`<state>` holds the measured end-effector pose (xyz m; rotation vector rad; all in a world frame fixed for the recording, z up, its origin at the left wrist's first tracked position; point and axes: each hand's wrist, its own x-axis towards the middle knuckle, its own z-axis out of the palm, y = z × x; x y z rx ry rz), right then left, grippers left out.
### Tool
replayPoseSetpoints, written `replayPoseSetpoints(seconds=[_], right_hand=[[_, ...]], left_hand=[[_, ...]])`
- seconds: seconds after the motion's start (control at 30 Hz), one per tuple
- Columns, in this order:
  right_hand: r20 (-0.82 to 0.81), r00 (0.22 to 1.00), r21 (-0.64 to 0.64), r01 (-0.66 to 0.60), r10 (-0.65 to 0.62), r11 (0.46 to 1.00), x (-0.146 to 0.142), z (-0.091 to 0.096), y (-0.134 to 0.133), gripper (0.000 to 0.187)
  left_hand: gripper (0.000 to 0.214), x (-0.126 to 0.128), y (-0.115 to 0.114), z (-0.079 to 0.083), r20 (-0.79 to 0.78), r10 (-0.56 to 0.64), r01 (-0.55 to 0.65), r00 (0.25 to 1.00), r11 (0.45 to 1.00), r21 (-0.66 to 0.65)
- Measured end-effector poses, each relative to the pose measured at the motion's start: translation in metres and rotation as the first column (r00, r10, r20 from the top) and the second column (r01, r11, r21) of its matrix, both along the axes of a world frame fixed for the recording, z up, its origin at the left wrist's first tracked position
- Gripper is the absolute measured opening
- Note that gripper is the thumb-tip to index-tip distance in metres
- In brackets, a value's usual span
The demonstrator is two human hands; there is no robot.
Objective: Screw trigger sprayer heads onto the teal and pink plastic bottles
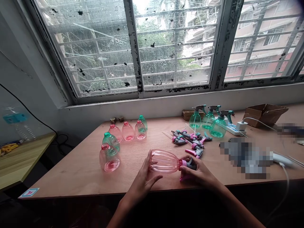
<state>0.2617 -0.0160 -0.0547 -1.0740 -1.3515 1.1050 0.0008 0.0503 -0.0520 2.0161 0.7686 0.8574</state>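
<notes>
A pink transparent spray bottle [165, 161] lies on its side just above the wooden table [83, 171], near the front edge. My left hand [144, 177] wraps around the bottle's base end. My right hand [197, 172] is closed around the grey and pink trigger spray head [190, 164] at the bottle's neck. A pile of loose pink and grey spray heads [190, 141] lies just behind my right hand.
Several empty pink and green bottles [118, 136] stand at the left. Three green bottles with spray heads [210, 122] stand at the back right, beside a white power strip [234, 128] and an open cardboard box [263, 114]. A window runs behind the table.
</notes>
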Motion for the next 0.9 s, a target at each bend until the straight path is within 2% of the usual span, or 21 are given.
replayPoseSetpoints(seconds=[0.1,0.27,0.57,0.7,0.9], right_hand=[[0.024,1.000,0.011,0.013,-0.013,1.000,-0.0002,0.0003,0.0003,0.040],[-0.030,1.000,-0.006,-0.008,0.008,1.000,-0.0007,0.0007,0.0006,0.041],[0.012,1.000,0.021,0.003,-0.003,1.000,0.0009,-0.0015,0.0008,0.038],[-0.003,1.000,0.024,-0.004,0.004,1.000,0.0005,-0.0023,0.0016,0.036],[-0.047,0.999,0.016,-0.013,0.014,1.000,-0.0004,-0.0019,0.0016,0.036]], left_hand=[[0.097,-0.0011,-0.0014,0.0016,-0.025,0.004,-0.003,1.000,1.000,0.012],[0.079,-0.0013,-0.0011,0.0011,-0.027,0.013,-0.013,1.000,1.000,0.009],[0.090,-0.0008,-0.0016,0.0020,0.023,-0.038,0.038,0.999,0.999,-0.005],[0.084,-0.0002,-0.0023,0.0041,0.002,-0.002,0.002,1.000,0.999,-0.037],[0.082,-0.0001,-0.0031,0.0053,0.019,-0.020,0.020,1.000,1.000,-0.020]])
